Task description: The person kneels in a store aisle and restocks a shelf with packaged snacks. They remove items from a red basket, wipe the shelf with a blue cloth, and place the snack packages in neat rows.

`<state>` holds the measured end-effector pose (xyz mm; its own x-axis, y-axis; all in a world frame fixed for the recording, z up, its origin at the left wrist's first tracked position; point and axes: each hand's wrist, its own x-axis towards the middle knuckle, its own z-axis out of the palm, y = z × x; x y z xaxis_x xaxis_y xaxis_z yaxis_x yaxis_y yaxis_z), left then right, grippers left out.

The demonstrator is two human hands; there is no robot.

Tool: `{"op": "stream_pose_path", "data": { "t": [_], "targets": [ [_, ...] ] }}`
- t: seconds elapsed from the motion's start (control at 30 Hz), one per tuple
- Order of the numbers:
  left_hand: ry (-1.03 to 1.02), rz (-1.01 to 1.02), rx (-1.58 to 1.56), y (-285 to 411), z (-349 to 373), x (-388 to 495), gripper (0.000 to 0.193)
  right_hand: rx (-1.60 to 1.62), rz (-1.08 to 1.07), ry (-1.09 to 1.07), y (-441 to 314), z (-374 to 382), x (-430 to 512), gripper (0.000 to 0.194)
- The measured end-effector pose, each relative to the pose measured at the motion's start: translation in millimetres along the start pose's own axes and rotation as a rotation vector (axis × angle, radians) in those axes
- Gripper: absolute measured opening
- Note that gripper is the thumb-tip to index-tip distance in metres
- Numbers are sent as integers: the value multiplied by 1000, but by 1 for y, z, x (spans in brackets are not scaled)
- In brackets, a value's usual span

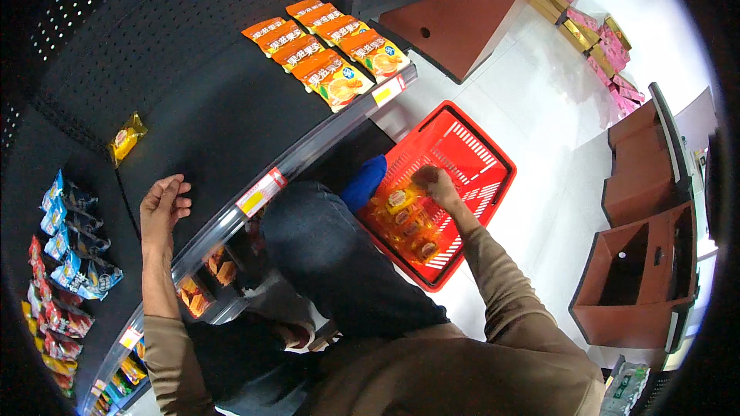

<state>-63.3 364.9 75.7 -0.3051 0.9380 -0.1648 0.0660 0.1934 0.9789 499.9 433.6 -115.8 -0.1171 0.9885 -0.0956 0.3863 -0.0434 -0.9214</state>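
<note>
My left hand [165, 208] hovers at the black shelf [222, 121] with its fingers loosely curled, and nothing shows in it. Just beyond it lies a single small cake in a yellow clear wrapper [128, 138]. My right hand [437, 185] reaches down into a red plastic shopping basket [502, 164] on the floor. Its fingers are blurred and dark, so whether they hold something cannot be made out. Beside that hand, several wrapped yellow and orange cakes [404, 216] lie inside the basket.
Orange snack pouches [335, 78] stand in two rows at the shelf's far end. Blue bags [81, 271] and red bags [63, 320] sit at left. My knee [312, 225] is between shelf edge and basket, next to a blue object [365, 183]. Brown counters [642, 277] stand at right.
</note>
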Motion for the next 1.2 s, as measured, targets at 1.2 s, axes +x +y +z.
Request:
{"op": "stream_pose_path", "data": {
  "t": [1.2],
  "targets": [
    [504,-8,-355,-7,-68,36,32,-349,-1006,-402,-372,286,88,41]
  ]
}}
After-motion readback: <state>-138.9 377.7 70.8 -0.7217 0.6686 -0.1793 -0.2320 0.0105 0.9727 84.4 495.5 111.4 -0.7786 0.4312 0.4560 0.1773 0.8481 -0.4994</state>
